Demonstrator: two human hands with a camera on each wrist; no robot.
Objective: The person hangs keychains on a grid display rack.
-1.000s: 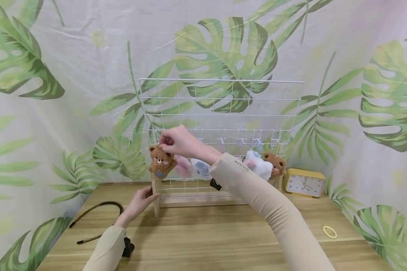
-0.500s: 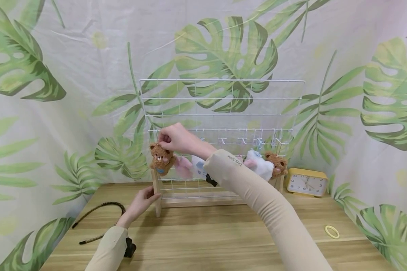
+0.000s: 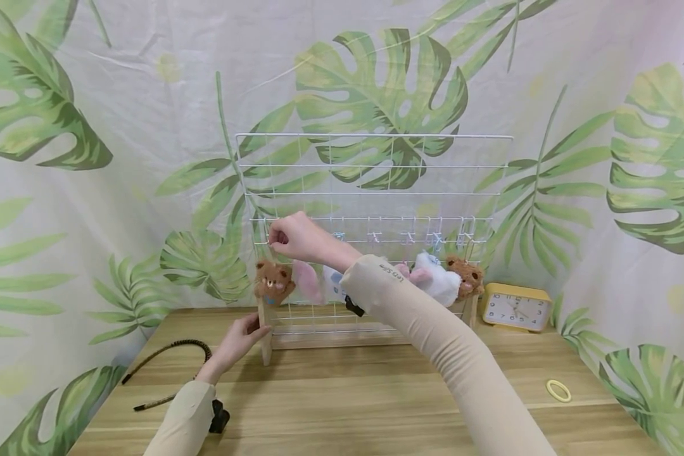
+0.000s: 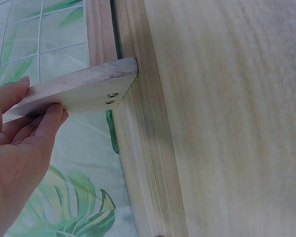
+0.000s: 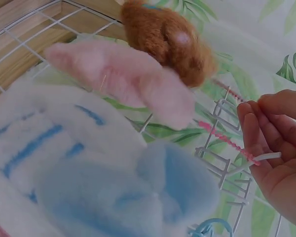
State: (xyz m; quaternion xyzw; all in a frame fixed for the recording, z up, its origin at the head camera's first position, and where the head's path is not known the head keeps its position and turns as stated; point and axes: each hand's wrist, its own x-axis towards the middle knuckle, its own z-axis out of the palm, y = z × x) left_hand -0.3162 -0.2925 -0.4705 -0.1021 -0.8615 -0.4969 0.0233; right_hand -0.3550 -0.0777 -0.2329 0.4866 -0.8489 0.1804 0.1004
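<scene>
My left hand (image 3: 235,341) grips the wooden side leg (image 4: 81,86) of a white wire grid rack (image 3: 376,166), thumb on one face and fingers on the other. At the grid's left end, my right hand (image 3: 304,239) is above a brown plush bear (image 3: 273,283) that hangs near the wooden upright. In the right wrist view, thumb and fingertips pinch the bear's thin reddish cord (image 5: 227,89) close to a wire hook. Beside the bear hang a pink fluffy plush (image 5: 123,74) and a white-and-blue plush (image 5: 103,182); a pink cord passes by the palm.
Farther right on the grid hang a white plush (image 3: 436,278) and another brown bear (image 3: 464,277). A yellow alarm clock (image 3: 515,306) stands right of the rack. A dark headband (image 3: 190,344) lies at left, a yellow ring (image 3: 558,391) at right on the wooden table (image 3: 342,405).
The left bear has dropped lower and now hangs straighter, with a gap between it and my right fingers. The right hand dips slightly; the left hand stays on the leg.
</scene>
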